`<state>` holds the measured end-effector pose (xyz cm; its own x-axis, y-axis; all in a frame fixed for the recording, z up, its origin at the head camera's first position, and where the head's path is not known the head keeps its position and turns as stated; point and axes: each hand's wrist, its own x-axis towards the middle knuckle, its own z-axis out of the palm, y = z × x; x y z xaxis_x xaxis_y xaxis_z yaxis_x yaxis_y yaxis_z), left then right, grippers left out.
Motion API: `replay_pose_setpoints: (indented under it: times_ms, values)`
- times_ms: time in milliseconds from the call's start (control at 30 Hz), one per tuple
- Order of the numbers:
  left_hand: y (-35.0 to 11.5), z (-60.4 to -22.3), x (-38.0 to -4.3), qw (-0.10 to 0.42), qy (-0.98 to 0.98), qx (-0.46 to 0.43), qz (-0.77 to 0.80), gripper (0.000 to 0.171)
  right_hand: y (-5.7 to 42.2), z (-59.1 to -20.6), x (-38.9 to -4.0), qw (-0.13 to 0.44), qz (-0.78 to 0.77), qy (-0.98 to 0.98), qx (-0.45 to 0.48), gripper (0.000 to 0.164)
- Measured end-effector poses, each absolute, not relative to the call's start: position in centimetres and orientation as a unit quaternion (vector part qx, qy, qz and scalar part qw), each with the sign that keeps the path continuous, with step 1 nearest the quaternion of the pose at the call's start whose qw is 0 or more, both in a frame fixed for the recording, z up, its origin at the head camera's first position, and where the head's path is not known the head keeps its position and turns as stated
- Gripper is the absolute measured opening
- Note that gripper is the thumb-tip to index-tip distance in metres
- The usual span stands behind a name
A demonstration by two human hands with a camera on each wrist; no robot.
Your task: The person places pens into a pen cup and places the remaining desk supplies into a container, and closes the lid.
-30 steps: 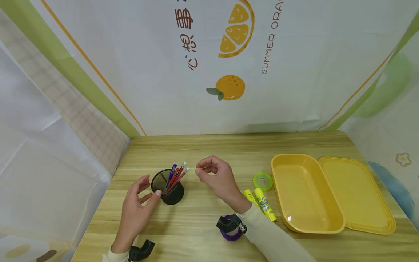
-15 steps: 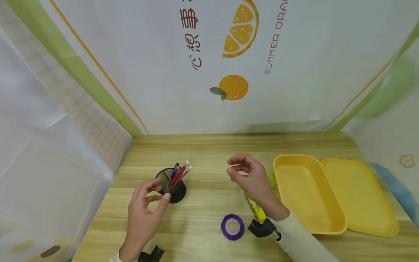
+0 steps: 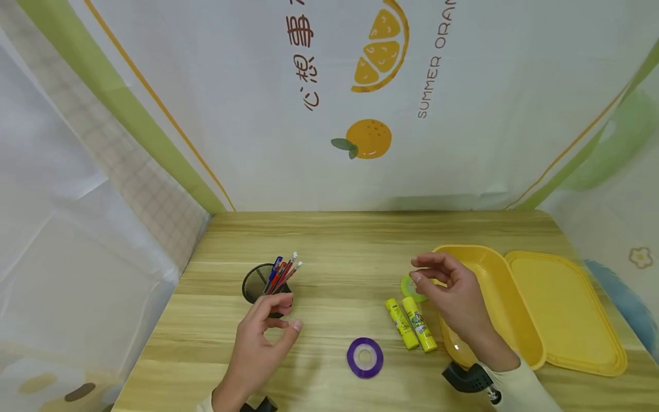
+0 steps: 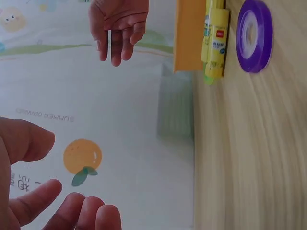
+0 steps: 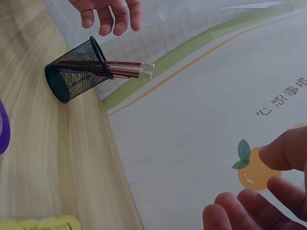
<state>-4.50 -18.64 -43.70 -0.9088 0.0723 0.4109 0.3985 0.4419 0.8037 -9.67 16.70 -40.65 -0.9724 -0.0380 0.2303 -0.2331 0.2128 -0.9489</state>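
the black mesh pen cup (image 5: 74,79) stands upright on the tabletop (image 3: 334,246), near the left hand (image 3: 261,346); a knock could tip it. both hands are apart, grasping nothing. the right hand (image 3: 460,297), lowered carelessly, could shove the yellow container (image 3: 507,312).

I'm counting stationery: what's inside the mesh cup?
The cup holds a blue pen, red pen and white-tipped pencils; in the head view, the left hand hides their lower ends.
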Motion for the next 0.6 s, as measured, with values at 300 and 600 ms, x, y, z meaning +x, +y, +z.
replay_pose_setpoints:
  times_ms: [300,600]
  values:
    - [-16.5,-44.5,-4.2,0.104,-0.841,-0.145,-0.510,0.053,19.6,-41.4,-8.2,0.106,0.582,-0.803,0.076,0.034]
    - [-15.0,-44.9,-3.9,0.020,-0.837,-0.141,-0.528,0.065,23.0,-41.9,-6.8,0.131,0.563,-0.813,0.066,0.039]
